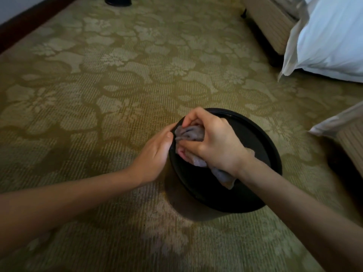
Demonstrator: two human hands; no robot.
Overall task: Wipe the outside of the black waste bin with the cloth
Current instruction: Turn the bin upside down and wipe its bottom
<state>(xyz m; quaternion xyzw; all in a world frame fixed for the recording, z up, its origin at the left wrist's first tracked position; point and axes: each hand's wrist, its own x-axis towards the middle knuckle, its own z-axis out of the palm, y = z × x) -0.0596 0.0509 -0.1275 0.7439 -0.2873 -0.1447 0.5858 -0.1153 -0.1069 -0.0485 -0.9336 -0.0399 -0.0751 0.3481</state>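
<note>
Olive patterned carpet (137,65): the floor under everything. The bin stands on it, lower right of centre.
Bin (255,134): round, matte black, upright, mouth open toward me; no liner that I can see.
Right hand (212,142): fingers curled tight round the cloth, pressing it on the left rim.
Left hand (155,152): fingers straight, flat against the outer wall, steadying.
Cloth (188,134): grey-lilac, bunched, tail trailing inside the bin.
Step, as I judge it: rim wipe. Next, draw the cloth down the outer wall.
</note>
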